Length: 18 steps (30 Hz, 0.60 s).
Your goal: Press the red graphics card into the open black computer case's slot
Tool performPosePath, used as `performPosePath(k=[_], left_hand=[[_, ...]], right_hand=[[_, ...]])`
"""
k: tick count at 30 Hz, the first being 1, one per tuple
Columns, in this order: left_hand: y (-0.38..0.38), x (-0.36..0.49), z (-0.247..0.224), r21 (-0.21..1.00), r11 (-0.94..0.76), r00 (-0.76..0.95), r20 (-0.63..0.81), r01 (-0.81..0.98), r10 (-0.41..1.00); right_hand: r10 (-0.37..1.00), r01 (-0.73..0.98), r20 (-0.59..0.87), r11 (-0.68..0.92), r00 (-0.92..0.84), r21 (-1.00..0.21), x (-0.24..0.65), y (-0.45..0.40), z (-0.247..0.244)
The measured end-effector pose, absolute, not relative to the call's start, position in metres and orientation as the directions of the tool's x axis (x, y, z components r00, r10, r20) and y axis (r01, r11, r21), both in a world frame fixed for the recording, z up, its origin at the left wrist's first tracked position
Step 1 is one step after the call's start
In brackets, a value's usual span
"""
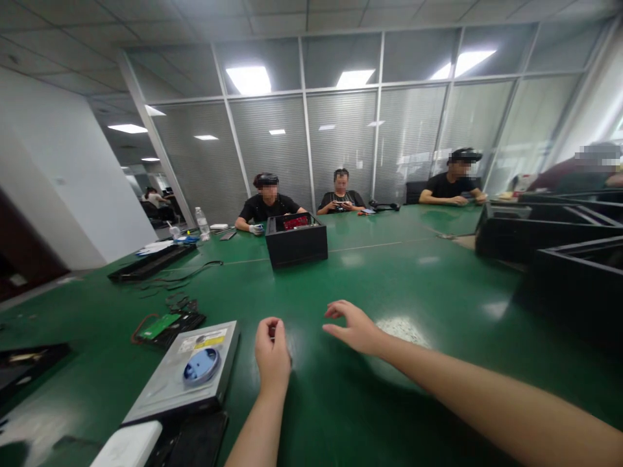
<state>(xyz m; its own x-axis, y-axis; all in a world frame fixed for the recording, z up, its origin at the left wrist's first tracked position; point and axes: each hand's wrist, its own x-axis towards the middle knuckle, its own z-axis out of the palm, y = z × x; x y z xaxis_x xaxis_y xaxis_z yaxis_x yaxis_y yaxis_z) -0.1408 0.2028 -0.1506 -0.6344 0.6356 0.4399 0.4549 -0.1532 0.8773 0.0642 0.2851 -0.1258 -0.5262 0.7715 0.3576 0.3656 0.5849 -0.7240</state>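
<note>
My left hand point(272, 353) is held over the green table point(370, 279), just right of a silver disc drive point(170, 376). Its fingers are curled together, and whatever they hold, if anything, is too small to make out. To the right, my right hand point(353, 326) hovers with thumb and fingers apart and nothing between them. A round blue, shiny dish point(201, 366) rests on top of the drive. Behind the drive lies a green circuit board point(158, 326) with a red wire and dark parts.
A black case point(296, 245) with red parts stands mid-table. Larger black cases point(579, 279) stand at the right. A white box point(129, 445) is near front left, a bottle point(201, 224) at the far left. Several people sit across the table.
</note>
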Motion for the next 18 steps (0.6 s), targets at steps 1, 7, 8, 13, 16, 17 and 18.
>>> performPosePath(k=[1,7,8,13,16,17,18], left_hand=[[0.203,-0.141,-0.15,0.877,-0.15,-0.635,0.439,0.456,0.636],[0.204,-0.144,-0.147,0.901,-0.131,-0.645,0.392,0.414,0.655],[0.205,-0.144,-0.148,0.907,-0.132,-0.641,0.38,0.4,0.666],[0.203,-0.137,-0.146,0.903,-0.135,-0.557,0.363,0.408,0.747],[0.199,-0.129,-0.141,0.883,-0.133,-0.5,0.373,0.45,0.782],[0.198,-0.127,-0.14,0.878,-0.132,-0.488,0.374,0.46,0.789],[0.197,-0.125,-0.139,0.874,-0.129,-0.479,0.375,0.469,0.794]], right_hand=[[0.773,0.336,0.344,0.566,-0.533,-0.753,0.086,0.276,-0.126],[0.914,0.29,0.174,0.29,-0.368,-0.912,0.186,0.236,-0.15],[0.924,0.301,0.204,0.305,-0.323,-0.904,0.196,0.234,-0.153],[0.866,0.343,0.443,0.5,-0.233,-0.796,0.224,0.246,-0.147],[0.853,0.368,0.47,0.521,-0.225,-0.77,0.231,0.258,-0.143],[0.855,0.375,0.468,0.519,-0.225,-0.768,0.233,0.261,-0.144],[0.856,0.379,0.466,0.517,-0.225,-0.768,0.234,0.264,-0.145]])
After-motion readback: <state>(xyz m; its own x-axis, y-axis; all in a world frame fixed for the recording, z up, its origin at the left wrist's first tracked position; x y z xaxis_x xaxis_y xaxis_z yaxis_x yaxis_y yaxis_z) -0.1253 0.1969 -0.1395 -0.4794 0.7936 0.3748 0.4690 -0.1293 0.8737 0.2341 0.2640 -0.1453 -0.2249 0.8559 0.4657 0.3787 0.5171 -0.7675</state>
